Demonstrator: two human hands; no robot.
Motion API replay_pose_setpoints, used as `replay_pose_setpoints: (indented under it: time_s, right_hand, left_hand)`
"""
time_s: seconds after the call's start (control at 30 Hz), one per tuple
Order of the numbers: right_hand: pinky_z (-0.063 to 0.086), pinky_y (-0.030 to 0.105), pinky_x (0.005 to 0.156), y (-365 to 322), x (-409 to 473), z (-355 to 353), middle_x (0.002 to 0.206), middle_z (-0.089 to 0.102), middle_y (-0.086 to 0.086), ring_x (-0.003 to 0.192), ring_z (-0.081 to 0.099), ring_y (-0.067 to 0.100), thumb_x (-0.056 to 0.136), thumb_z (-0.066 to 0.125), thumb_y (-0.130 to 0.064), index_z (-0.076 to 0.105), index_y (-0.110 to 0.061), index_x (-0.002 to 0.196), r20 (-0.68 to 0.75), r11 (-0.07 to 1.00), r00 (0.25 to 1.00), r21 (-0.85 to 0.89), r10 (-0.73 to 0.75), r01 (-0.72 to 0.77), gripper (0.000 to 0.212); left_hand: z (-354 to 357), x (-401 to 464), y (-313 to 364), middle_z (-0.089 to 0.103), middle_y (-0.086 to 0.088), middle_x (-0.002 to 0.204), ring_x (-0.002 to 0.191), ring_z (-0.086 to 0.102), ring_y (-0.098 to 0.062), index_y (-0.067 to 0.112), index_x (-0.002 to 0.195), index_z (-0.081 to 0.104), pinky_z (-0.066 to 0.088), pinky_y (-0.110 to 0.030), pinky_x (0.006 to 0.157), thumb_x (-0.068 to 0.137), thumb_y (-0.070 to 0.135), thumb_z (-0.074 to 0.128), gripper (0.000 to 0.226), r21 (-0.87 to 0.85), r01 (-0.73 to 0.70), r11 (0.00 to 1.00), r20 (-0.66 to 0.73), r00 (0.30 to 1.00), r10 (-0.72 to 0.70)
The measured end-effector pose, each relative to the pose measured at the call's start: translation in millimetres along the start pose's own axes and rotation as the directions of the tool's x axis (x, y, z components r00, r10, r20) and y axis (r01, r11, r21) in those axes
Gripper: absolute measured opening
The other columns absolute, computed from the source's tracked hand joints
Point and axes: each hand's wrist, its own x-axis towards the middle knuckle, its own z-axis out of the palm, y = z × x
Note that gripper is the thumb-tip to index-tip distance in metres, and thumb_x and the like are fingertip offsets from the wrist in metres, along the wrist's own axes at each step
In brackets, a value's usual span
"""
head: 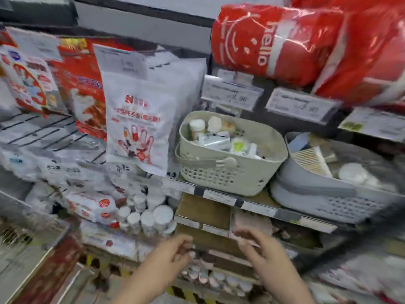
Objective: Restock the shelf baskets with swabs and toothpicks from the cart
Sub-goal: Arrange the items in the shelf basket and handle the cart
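A grey metal shop shelf (258, 206) runs across, price labels (232, 93) clipped along the upper shelf's front edge. Red wrapped packs (274, 44) fill the top right corner. Motion blur softens everything.

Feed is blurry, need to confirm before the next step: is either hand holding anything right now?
Neither: left hand and right hand hover with relaxed fingers below the beige plastic basket.
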Motion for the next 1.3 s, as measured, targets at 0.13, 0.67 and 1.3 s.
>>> replay_pose_setpoints:
  time_s: [0.13,0.67,1.3]
  right_hand:
    - [0.042,0.005,0.071,-5,7,-45,0.098,0.067,-0.017,0.090,0.058,-0.011,0.095,0.053,-0.027,0.062,-0.035,0.101,-0.119,0.995,0.988,0.007,-0.096,0.097,0.013]
    - [0.040,0.010,0.083,-50,129,-110,0.105,0.061,-0.029,0.103,0.053,-0.012,0.091,0.059,-0.023,0.057,-0.048,0.100,-0.246,0.941,0.908,-0.114,-0.339,0.320,0.026]
    - [0.030,0.036,0.112,-48,195,-122,0.133,0.042,-0.009,0.128,0.037,0.008,0.087,0.067,-0.022,0.034,-0.051,0.136,0.340,0.876,0.919,-0.359,-0.199,0.323,0.065]
  left_hand:
    - [5,11,55,0.053,0.024,0.118,0.104,0.050,0.017,0.037,0.125,0.046,0.039,0.001,0.081,0.097,0.029,0.051,0.030,-0.046,-0.145,0.988,-0.004,0.989,0.145]
    - [-136,112,127,0.067,0.013,0.104,0.097,0.061,0.002,0.030,0.111,0.060,0.047,-0.013,0.083,0.092,0.018,0.057,0.022,0.154,-0.431,0.889,-0.332,0.825,0.457]
    - [-158,188,130,0.064,0.004,0.108,0.096,0.059,-0.016,0.026,0.115,0.057,0.050,-0.030,0.081,0.083,0.022,0.063,0.033,0.794,-0.184,0.579,0.012,0.958,0.287]
